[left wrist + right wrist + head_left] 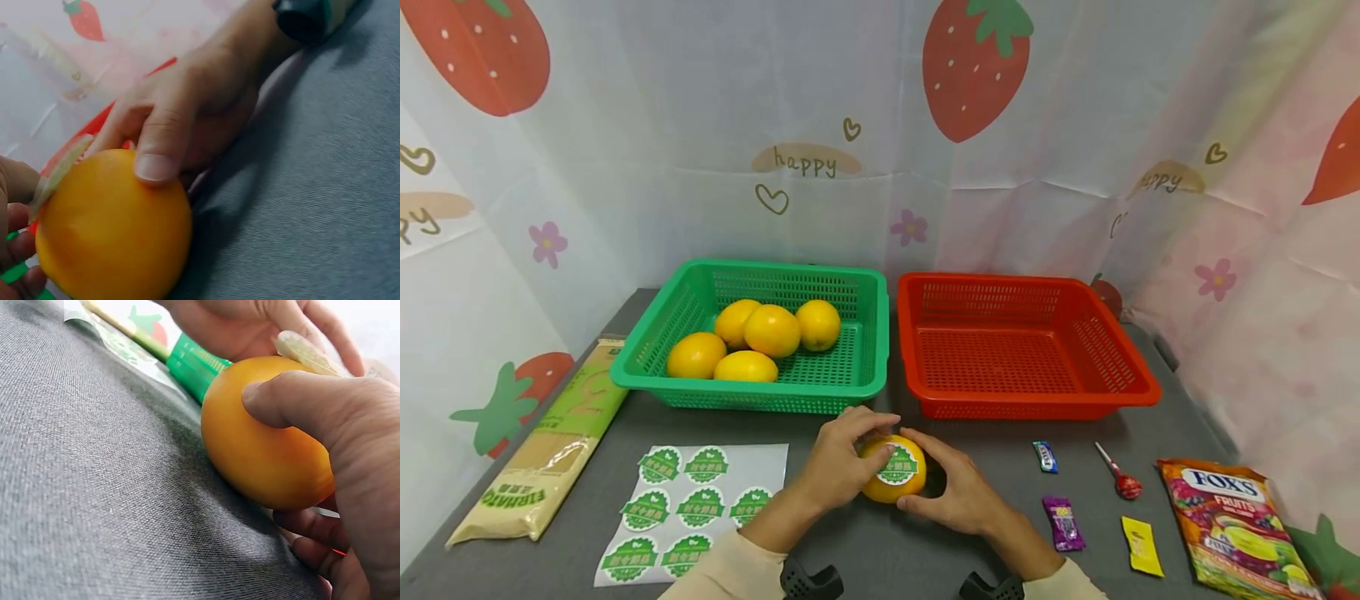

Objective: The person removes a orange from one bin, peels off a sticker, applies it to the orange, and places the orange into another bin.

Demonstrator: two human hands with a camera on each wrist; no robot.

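Note:
In the head view, an orange [880,490] sits on the grey table between both hands. A round green-and-white sticker [898,467] lies against its upper side; the wrist views show the sticker's edge standing off the peel. My left hand [842,458] pinches that sticker at its left edge, thumb on its face, other fingers arched over the fruit. From the right, my right hand [958,492] grips the orange, its thumb [281,403] on the near side and fingers on the far side. Left of the hands lies a sheet [730,467] of similar green stickers.
Behind the hands stand a green basket [752,402] holding several oranges and a red basket [1000,404]. A long package [550,450] lies at the left edge. To the right are small wrapped sweets [1063,523], a lollipop [1127,485] and a FOX'S candy bag [1240,529].

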